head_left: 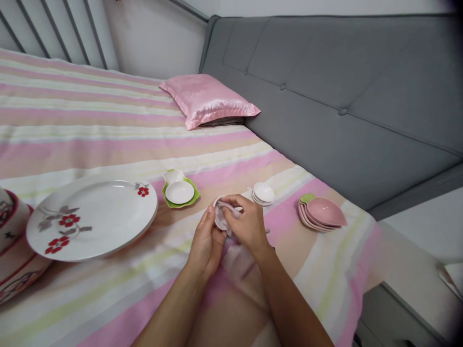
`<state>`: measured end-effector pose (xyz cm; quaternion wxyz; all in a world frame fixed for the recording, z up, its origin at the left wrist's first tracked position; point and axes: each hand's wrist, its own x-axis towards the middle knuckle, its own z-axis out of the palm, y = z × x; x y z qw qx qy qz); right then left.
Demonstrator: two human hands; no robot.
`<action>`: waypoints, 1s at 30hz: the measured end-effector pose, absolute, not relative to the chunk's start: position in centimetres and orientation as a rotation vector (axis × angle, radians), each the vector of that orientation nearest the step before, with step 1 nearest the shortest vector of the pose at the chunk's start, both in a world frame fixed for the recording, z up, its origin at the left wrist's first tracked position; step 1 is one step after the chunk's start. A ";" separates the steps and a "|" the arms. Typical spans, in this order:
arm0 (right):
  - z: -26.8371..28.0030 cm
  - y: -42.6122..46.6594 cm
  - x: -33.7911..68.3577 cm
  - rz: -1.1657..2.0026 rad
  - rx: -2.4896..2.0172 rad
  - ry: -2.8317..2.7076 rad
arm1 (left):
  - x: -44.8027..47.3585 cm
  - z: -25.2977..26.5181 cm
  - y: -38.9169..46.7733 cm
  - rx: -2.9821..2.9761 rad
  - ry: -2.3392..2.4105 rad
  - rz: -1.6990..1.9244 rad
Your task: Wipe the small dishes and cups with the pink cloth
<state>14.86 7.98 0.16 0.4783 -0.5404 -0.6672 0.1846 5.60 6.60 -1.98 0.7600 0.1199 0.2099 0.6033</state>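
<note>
My left hand [207, 243] grips a small white dish [218, 220] above the bed, fingers wrapped round its outside. Pinched in my right hand [249, 222] is a pale pink cloth [238, 262], pressed into the dish, with its loose end hanging below. The dish is partly covered by the cloth and fingers. Just beyond my right hand sits a stack of small white dishes [264, 193]. Left of my hands, another small white dish [180, 192] rests on a green-edged, leaf-shaped dish [197, 193].
Pink fruit-shaped dishes [325, 212] are stacked at the right. A large white plate with red flowers [104, 207] lies at left, beside patterned bowls [21, 262]. Behind are a pink pillow [213, 99] and a grey headboard [325, 72]. The striped bedspread [119, 294] drops off at right.
</note>
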 end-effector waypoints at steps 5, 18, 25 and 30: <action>0.6 7.9 15.0 0.636 -1.263 -1.618 | 5.6 -2.0 6.5 0.261 0.431 1.288; 1.3 7.5 16.1 0.863 -1.216 -1.856 | 5.5 -1.8 6.3 0.289 0.461 1.246; 2.0 7.4 17.3 0.915 -1.248 -2.002 | 5.5 -2.0 6.3 0.332 0.477 1.302; 2.0 7.7 18.7 0.974 -1.300 -1.904 | 5.4 -2.2 6.4 0.358 0.515 1.369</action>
